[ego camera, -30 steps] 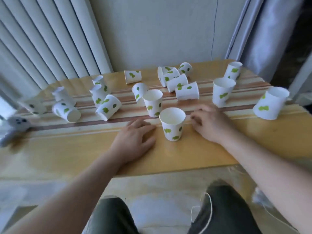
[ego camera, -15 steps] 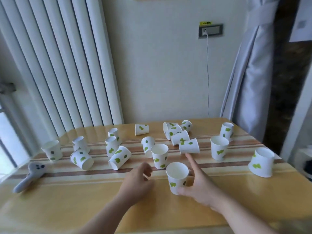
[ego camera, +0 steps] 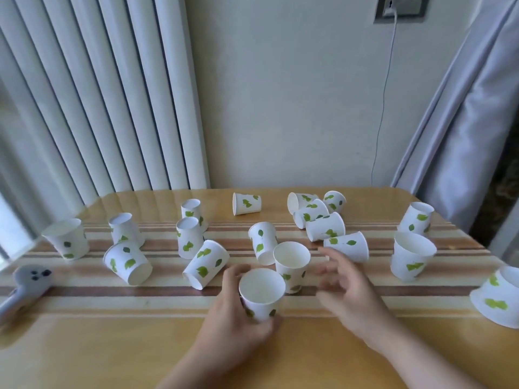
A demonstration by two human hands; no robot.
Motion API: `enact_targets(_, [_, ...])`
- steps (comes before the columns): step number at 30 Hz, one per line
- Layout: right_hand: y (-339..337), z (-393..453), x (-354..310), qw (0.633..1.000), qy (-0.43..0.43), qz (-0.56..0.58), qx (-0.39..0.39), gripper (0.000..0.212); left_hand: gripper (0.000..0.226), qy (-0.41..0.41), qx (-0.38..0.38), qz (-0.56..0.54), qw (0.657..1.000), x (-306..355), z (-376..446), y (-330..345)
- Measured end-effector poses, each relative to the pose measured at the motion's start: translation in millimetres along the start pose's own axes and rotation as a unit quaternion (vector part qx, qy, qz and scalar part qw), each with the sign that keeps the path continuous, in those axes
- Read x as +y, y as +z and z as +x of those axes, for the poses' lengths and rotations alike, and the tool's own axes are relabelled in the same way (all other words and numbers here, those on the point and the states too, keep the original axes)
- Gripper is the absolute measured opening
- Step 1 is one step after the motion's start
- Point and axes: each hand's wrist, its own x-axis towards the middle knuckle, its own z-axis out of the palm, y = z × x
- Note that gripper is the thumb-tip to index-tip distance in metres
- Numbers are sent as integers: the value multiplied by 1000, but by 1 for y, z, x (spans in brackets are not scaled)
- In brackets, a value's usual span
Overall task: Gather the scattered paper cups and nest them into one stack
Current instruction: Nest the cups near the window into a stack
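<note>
Several white paper cups with green leaf prints lie scattered on a wooden table point(ego camera: 112, 349), some upright, some upside down, some on their sides. My left hand point(ego camera: 236, 324) grips an upright cup point(ego camera: 262, 294) near the front middle. Just behind it stands a second upright cup point(ego camera: 292, 265). My right hand point(ego camera: 348, 284) hovers open and blurred to the right of both cups, holding nothing. A tipped cup point(ego camera: 346, 245) lies just beyond its fingers.
A grey handheld device point(ego camera: 26, 284) lies at the table's left edge. A cluster of tipped cups point(ego camera: 317, 217) sits at the back. An upside-down cup point(ego camera: 500, 297) is at the right edge, an upright cup point(ego camera: 411, 256) beside it. Curtains hang on both sides.
The nearest cup has passed from my right hand to my left hand. My right hand has let go and lifted away to the right. The camera view has tilted upward.
</note>
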Motion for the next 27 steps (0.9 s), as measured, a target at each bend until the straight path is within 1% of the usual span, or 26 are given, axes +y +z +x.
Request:
enact_targets(1, [6, 10, -1, 999, -2, 4, 32, 81, 71, -6, 27, 13, 1000, -6, 2, -5])
enact_targets(2, [15, 19, -2, 999, 1, 10, 41, 84, 68, -9, 44, 26, 999, -12, 4, -9])
enact_targets(4, [33, 32, -1, 1000, 7, 17, 23, 107, 65, -12, 60, 46, 997, -22, 6, -12])
enact_targets(5, [43, 36, 2, 1000, 15, 17, 15, 113, 64, -14, 62, 45, 997, -27, 7, -12])
enact_targets(6, [53, 36, 3, 1000, 19, 17, 16, 113, 63, -14, 62, 42, 997, -30, 7, -11])
enact_targets(7, [61, 36, 5, 999, 19, 17, 34, 105, 62, -9, 62, 36, 997, -33, 8, -11])
enact_targets(8, [66, 35, 6, 998, 15, 19, 63, 93, 61, -2, 60, 34, 998, -34, 9, -11])
enact_targets(9, [68, 35, 7, 995, 14, 30, 93, 81, 61, 7, 57, 35, 998, -35, 10, -12])
enact_targets(10, [67, 36, 7, 991, 18, 58, 120, 74, 61, 17, 51, 37, 998, -35, 11, -12])
enact_targets(12, [57, 39, 6, 973, 29, 159, 162, 69, 63, 34, 31, 31, 998, -33, 11, -13])
enact_targets(13, [50, 41, 2, 959, 33, 226, 166, 67, 65, 40, 20, 31, 999, -32, 11, -12])
enact_targets(15, [39, 43, -8, 929, 26, 347, 126, 59, 72, 51, 4, 41, 998, -31, 11, -11])
enact_targets(16, [36, 42, -15, 922, 18, 376, 87, 54, 75, 53, 2, 44, 998, -31, 11, -10])
enact_targets(17, [36, 40, -18, 926, 6, 374, 45, 50, 76, 55, 3, 46, 997, -31, 11, -10])
enact_targets(19, [42, 32, -22, 948, -18, 319, -11, 47, 75, 61, 6, 49, 997, -31, 10, -10])
enact_targets(22, [57, 21, -12, 965, -25, 260, -25, 54, 75, 66, 10, 80, 995, -31, 8, -9])
enact_targets(24, [65, 17, -5, 969, -15, 246, -21, 59, 72, 62, 13, 112, 992, -30, 6, -8])
enact_targets(27, [68, 14, 7, 970, -9, 242, -25, 60, 71, 61, 11, 134, 989, -29, 5, -7])
